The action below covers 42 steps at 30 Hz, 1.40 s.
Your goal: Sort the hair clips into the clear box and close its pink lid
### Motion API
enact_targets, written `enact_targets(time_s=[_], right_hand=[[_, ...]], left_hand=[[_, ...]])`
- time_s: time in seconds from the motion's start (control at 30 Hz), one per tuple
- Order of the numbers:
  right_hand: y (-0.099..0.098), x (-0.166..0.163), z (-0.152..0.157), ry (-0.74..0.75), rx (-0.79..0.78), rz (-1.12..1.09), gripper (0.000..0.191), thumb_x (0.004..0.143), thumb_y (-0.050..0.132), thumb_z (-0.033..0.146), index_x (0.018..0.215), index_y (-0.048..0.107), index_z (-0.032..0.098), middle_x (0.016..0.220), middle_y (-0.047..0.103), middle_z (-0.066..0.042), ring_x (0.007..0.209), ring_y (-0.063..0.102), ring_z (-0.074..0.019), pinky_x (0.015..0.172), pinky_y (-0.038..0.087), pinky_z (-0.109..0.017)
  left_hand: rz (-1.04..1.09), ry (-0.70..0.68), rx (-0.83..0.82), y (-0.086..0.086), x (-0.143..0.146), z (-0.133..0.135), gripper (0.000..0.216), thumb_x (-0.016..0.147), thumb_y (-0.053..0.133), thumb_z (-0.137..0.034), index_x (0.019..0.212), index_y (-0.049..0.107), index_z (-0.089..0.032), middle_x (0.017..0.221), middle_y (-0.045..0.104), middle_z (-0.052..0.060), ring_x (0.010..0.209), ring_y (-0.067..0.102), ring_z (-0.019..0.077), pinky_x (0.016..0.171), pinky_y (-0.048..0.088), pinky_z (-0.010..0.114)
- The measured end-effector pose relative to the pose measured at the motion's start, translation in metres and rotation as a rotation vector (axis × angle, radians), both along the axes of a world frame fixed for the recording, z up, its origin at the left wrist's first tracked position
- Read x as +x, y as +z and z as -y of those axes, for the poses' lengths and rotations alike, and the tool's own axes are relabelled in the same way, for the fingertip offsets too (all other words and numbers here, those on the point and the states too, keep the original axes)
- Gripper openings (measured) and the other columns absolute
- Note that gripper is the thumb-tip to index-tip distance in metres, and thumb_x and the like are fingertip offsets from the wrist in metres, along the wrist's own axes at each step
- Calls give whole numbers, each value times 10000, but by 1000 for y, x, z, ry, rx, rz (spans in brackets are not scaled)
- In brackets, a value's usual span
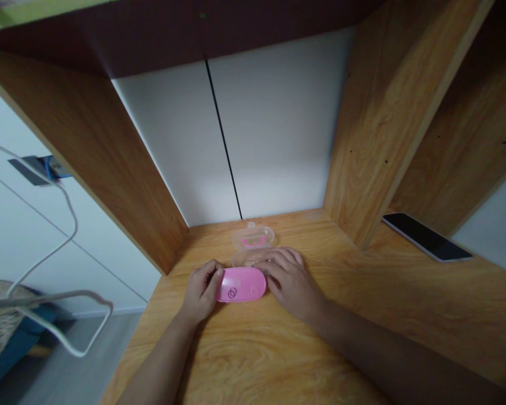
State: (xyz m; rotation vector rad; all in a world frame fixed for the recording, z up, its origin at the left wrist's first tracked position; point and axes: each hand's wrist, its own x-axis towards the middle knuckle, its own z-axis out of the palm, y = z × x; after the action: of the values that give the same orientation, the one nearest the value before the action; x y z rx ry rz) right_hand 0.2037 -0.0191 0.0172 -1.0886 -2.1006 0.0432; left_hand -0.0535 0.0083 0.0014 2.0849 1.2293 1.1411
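Pink oval plastic tray (245, 280) on or just above the wood-grain desk (244, 349), between the two hands.
Left hand (201, 288) pinches the tray's left end, thumb on top; right hand (293, 284) is at the opposite end with fingers bent, their tips partly hidden, so cannot tell whether they pinch anything. Tray: smooth, slightly glossy, rounded outline, faint raised circular marks; two thin dark overlapping rings (231, 292) show on its upper face, left of centre. Long axis runs left to right, roughly crosswise to the forearms; rounded right end points at the right hand, broad face up. Just beyond: clear plastic oval case (259, 232) with a curved pink handle (253, 242).
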Motion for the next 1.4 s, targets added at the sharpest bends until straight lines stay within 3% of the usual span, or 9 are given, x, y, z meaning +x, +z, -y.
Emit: enact_targets(time_s=[0.13, 0.43, 0.77, 1.07, 1.4], right_hand=[[-4, 2, -4, -86, 6, -28, 286, 906, 620, 121, 1091, 705, 323, 1037, 722, -21, 1054, 579, -254, 986, 369, -482], [-10, 6, -11, -279, 8, -87, 233, 915, 617, 150, 1044, 727, 310, 1058, 744, -32, 1039, 574, -275, 940, 341, -506], [-12, 6, -11, -282, 13, -119, 247, 916, 597, 149, 1045, 726, 315, 1044, 744, -36, 1027, 572, -278, 913, 350, -501], [-12, 7, -12, -284, -2, -114, 223, 892, 643, 149, 1018, 728, 312, 1043, 745, -31, 1029, 573, -280, 906, 352, -497], [-9, 5, -10, -291, -25, -118, 219, 874, 668, 161, 1021, 733, 309, 1047, 750, -24, 1056, 573, -279, 940, 339, -492]], left_hand=[[33, 7, -32, 0, 2, 0, 371, 972, 468, -469, 738, 532, -188, 616, 501, -16, 585, 462, 143, 586, 340, 257], [-46, 11, -96, 0, 5, -4, 340, 994, 426, -436, 850, 604, -185, 713, 613, 28, 672, 560, 188, 628, 398, 282], [-304, 136, 42, 0, 4, -7, 211, 946, 368, -211, 972, 578, -205, 911, 671, 85, 889, 623, 269, 840, 456, 423], [-425, 271, 143, 4, 3, -5, 283, 773, 443, -59, 980, 578, -197, 926, 666, 86, 901, 586, 283, 813, 398, 396], [-445, 392, 215, 13, 6, -1, 101, 728, 520, -134, 793, 529, -210, 786, 633, 56, 820, 557, 275, 753, 332, 374]])
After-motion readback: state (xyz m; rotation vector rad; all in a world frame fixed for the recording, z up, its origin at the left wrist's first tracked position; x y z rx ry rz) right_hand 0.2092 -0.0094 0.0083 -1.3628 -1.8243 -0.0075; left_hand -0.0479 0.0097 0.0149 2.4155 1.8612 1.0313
